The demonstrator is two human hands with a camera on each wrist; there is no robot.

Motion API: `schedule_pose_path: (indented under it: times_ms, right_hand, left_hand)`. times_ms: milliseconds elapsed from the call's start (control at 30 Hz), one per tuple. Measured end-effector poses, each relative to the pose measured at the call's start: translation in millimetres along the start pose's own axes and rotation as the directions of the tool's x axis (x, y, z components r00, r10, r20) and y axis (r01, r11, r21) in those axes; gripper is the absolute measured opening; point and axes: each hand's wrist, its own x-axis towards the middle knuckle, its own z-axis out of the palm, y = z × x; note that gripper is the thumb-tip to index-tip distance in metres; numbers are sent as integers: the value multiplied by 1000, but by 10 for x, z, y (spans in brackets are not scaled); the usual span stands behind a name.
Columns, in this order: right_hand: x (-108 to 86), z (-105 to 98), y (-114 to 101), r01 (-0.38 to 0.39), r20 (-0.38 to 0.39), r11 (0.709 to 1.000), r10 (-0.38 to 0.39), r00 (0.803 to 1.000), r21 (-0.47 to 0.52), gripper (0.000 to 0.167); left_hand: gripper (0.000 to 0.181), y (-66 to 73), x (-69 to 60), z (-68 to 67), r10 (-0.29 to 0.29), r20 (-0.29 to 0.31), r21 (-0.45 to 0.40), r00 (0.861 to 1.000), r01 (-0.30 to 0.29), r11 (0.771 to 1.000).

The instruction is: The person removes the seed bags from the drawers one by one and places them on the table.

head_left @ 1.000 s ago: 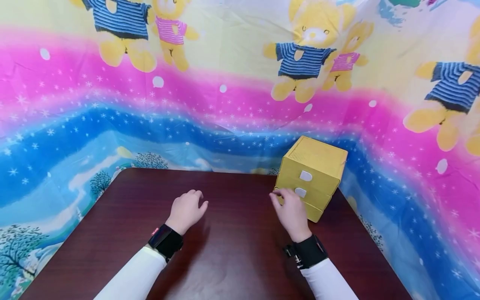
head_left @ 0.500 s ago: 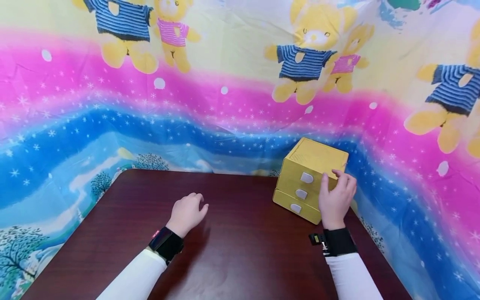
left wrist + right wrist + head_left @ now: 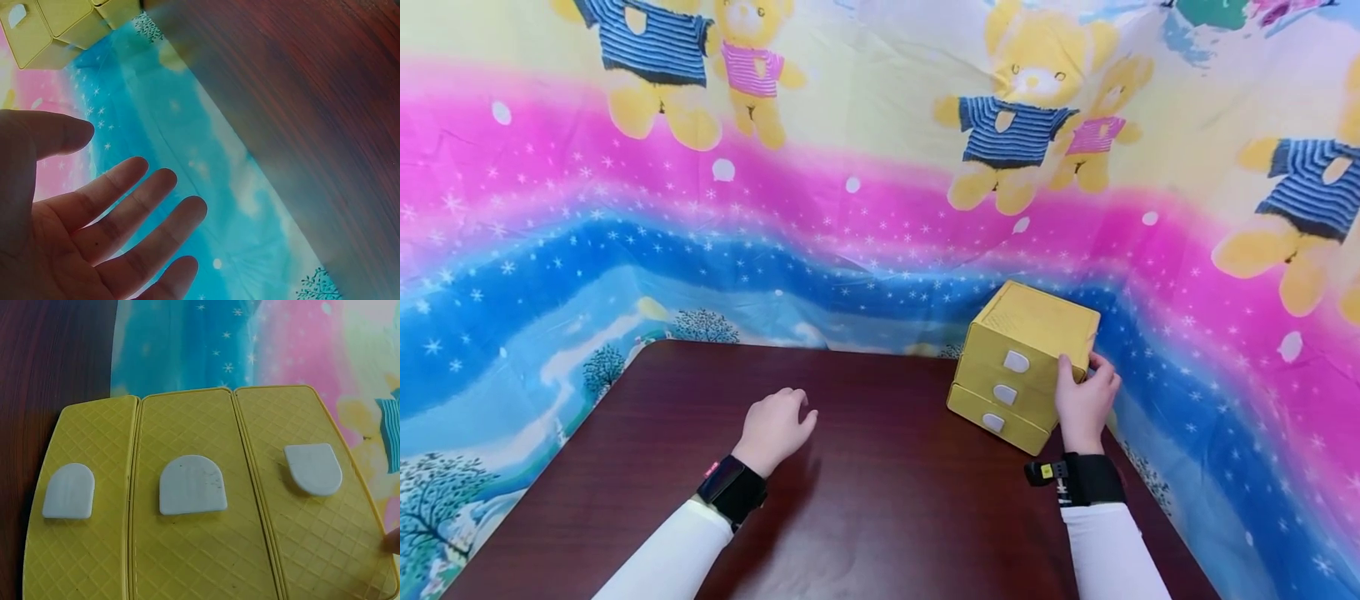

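A yellow three-drawer storage box (image 3: 1033,321) with white tab handles stands at the table's back right. Its lowest drawer (image 3: 996,423) juts out slightly. My right hand (image 3: 1086,410) holds the box's right front corner, thumb on the front face and fingers round the side. In the right wrist view, the three drawer fronts (image 3: 187,556) fill the picture and a fingertip (image 3: 392,540) shows at the right edge. My left hand (image 3: 772,429) hovers over the table's left half, its fingers relaxed and holding nothing; the left wrist view shows the palm (image 3: 56,262) with fingers spread.
The dark red-brown table (image 3: 865,467) ends at a cloth backdrop (image 3: 850,225) printed with bears and snowflakes. The cloth hangs along the back and right sides, close behind the box.
My right hand has moved right from in front of the box to its right front corner and now holds it there. The left hand stays in place.
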Motion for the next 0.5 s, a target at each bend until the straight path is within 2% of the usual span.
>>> schedule_pose_path:
  times_ms: [100, 267, 400, 500]
  right_hand:
    - [32, -19, 20, -74, 45, 997, 73, 996, 23, 73]
    - [95, -26, 30, -189, 124, 980, 181, 976, 63, 77]
    - [115, -21, 17, -229, 148, 969, 214, 966, 92, 75]
    - [123, -19, 0, -270, 173, 951, 244, 954, 149, 73]
  left_hand:
    - [21, 1, -9, 2, 3, -1, 0, 1000, -3, 1000]
    - [22, -2, -22, 18, 2, 2, -3, 1000, -2, 1000]
    - [22, -8, -28, 42, -2, 11, 1, 1000, 2, 1000]
    - [22, -12, -32, 58, -1, 9, -1, 1000, 1, 1000]
